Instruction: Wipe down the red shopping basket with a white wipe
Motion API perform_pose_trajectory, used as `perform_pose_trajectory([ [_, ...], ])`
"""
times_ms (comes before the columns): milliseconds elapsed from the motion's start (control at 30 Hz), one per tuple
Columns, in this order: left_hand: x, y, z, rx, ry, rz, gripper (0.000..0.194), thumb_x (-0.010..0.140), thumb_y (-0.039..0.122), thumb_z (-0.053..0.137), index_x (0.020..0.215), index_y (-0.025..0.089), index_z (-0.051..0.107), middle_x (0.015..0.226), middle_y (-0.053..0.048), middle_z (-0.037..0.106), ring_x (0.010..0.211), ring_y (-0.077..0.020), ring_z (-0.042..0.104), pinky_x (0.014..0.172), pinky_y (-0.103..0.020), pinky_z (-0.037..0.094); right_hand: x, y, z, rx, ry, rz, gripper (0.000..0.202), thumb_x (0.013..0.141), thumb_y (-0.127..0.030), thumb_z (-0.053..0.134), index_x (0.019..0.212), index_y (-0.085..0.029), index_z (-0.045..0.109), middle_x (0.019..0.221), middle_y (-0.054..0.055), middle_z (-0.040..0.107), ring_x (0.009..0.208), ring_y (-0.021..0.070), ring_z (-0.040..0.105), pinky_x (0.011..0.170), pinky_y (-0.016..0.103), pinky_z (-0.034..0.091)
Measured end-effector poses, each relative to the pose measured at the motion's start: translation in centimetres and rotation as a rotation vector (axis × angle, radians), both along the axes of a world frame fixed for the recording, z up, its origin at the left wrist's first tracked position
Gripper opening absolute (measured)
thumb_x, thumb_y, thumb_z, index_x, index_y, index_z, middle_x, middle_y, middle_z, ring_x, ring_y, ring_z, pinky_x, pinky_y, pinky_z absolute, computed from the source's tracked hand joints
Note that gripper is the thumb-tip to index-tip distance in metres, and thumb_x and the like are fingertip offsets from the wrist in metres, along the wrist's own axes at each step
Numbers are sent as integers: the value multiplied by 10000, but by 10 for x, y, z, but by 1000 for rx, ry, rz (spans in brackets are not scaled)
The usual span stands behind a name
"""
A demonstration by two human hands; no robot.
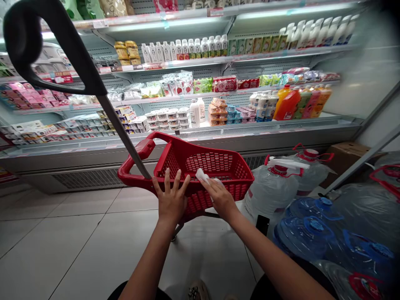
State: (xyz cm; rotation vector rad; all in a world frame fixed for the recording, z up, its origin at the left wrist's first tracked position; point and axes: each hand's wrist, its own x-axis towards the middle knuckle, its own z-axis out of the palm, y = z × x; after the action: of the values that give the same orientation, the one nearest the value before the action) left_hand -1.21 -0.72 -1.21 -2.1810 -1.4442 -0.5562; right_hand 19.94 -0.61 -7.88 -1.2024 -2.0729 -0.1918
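A red plastic shopping basket cart [215,164] with perforated walls stands in front of me, and a grey pole with a black handle [75,50] rises at its left. My left hand [171,196] rests on the near rim with its fingers spread and nothing in it. Farther right along that rim, my right hand [218,196] presses a white cloth or tissue [202,175] against the basket, its fingers close together. Part of the cloth is hidden under the fingers.
Behind the cart runs a refrigerated shelf unit [218,137] with bottles, cups and packs. Large clear water jugs [270,191] and blue-capped jugs [309,237] crowd the right side, near a cardboard box [350,156]. Light floor tiles [71,241] lie at the left.
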Motion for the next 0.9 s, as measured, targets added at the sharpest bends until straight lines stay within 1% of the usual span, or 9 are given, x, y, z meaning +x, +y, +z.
perform_pose_trajectory([
  [133,-13,7,3,-21,-29,0,722,807,179,677,1499,357,573,1692,-62,381,1608,-444,141,1237,-778,-78,73,-6,-24,-43,7,-107,896,790,86,370,1629,-226,395,1579,101,536,1481,234,473,1242,490,403],
  [233,-8,12,2,-24,-68,29,738,802,211,691,1521,306,553,1712,-81,334,1617,-431,104,1266,-746,-33,105,-12,-33,-85,54,-215,891,828,54,399,1650,-287,344,1582,71,534,1486,241,467,1226,502,429],
  [300,3,14,-4,-40,-94,32,761,788,232,702,1533,229,542,1716,-114,319,1618,-422,114,1304,-675,39,101,-13,-32,-89,78,-250,893,835,41,413,1661,-286,318,1581,76,537,1493,254,461,1224,516,429],
  [367,19,15,-13,-77,-98,-10,786,784,236,696,1547,174,519,1709,-126,333,1614,-400,164,1328,-595,108,77,-10,-28,-78,90,-227,928,808,51,410,1670,-275,297,1587,73,532,1510,250,437,1236,504,418],
  [500,42,16,-29,-126,-101,-98,781,814,250,659,1573,186,489,1679,-78,407,1602,-389,219,1331,-583,125,14,1,-13,-56,84,-93,969,744,79,380,1661,-230,325,1612,65,502,1534,227,397,1254,462,396],
  [567,40,17,-32,-123,-95,-118,766,819,227,641,1571,207,496,1670,-57,425,1602,-382,225,1329,-583,132,1,5,-9,-48,78,-48,954,741,80,372,1651,-209,351,1608,80,505,1528,229,407,1256,469,391],
  [633,31,19,-32,-115,-75,-141,767,817,181,615,1573,228,495,1674,-36,419,1605,-361,227,1330,-560,153,7,7,-9,-37,71,-19,948,754,79,364,1651,-226,350,1601,79,514,1516,226,426,1252,476,396],
  [733,15,21,-31,-95,-53,-153,771,823,145,586,1580,250,486,1688,-15,391,1613,-340,210,1331,-533,168,46,3,-19,-49,70,-27,928,790,68,372,1652,-277,344,1598,64,519,1502,226,447,1248,496,401],
  [900,8,19,-28,-89,-84,-94,707,830,179,608,1532,230,546,1676,-50,415,1609,-358,216,1330,-549,165,113,-12,-42,-122,123,-179,906,801,58,381,1634,-298,378,1573,64,549,1491,237,468,1201,501,463],
])
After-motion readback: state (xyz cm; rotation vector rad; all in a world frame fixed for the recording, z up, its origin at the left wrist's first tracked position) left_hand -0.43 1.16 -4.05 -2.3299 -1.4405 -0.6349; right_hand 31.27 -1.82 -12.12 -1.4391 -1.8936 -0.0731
